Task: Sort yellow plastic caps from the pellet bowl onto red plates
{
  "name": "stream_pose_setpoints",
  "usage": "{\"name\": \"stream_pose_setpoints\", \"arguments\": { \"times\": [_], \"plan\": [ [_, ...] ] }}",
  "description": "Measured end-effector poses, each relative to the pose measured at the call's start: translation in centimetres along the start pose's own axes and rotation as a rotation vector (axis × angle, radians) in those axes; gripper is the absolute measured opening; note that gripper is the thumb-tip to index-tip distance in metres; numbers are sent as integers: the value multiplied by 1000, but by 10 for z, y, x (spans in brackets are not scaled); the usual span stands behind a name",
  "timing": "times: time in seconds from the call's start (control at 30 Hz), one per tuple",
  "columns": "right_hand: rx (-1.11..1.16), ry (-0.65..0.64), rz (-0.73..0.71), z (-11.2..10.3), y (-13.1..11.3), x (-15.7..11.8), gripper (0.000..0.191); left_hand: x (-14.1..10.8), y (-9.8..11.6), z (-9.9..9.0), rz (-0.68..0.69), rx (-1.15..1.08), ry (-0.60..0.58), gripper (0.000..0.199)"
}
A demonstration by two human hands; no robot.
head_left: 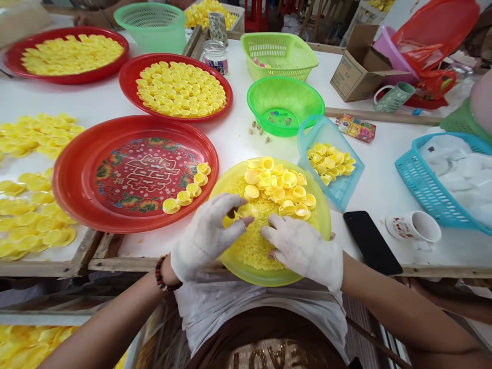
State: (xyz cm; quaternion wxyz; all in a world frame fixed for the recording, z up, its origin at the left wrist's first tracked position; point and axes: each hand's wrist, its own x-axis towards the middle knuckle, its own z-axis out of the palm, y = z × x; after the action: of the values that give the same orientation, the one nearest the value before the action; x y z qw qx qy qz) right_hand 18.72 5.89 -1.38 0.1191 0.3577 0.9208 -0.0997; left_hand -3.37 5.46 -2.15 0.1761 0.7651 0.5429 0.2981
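Observation:
A yellow-green basin at the table's front edge holds fine yellow granules with a heap of small yellow cups on top. My left hand, in a white glove with bare fingertips, holds one yellow cup between thumb and fingers above the basin's left part. My right hand, gloved alike, rests over the granules with its fingers curled down; what lies under its fingertips is hidden. Just left of the basin is a red tray with several yellow cups in a row along its right side.
Two red trays full of yellow cups stand behind. Loose cups lie at left. Right are a blue scoop with cups, a black phone, a mug and a blue basket. Green basins stand farther back.

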Motion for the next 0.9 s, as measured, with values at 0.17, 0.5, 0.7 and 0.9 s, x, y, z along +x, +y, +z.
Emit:
{"name": "stream_pose_setpoints", "arguments": {
  "times": [0.17,0.5,0.7,0.9],
  "plan": [
    [-41,17,12,3,-11,7,19,51,-55,-49,-140,375,131,21],
    [0,-3,30,1,-13,2,16,123,-170,-41,-234,462,-148,24],
    [73,35,30,-13,-9,1,19,111,-137,-45,-177,462,-115,34],
    [-125,62,133,-3,-32,21,21,86,-40,-15,213,292,-190,23]
  ]
}}
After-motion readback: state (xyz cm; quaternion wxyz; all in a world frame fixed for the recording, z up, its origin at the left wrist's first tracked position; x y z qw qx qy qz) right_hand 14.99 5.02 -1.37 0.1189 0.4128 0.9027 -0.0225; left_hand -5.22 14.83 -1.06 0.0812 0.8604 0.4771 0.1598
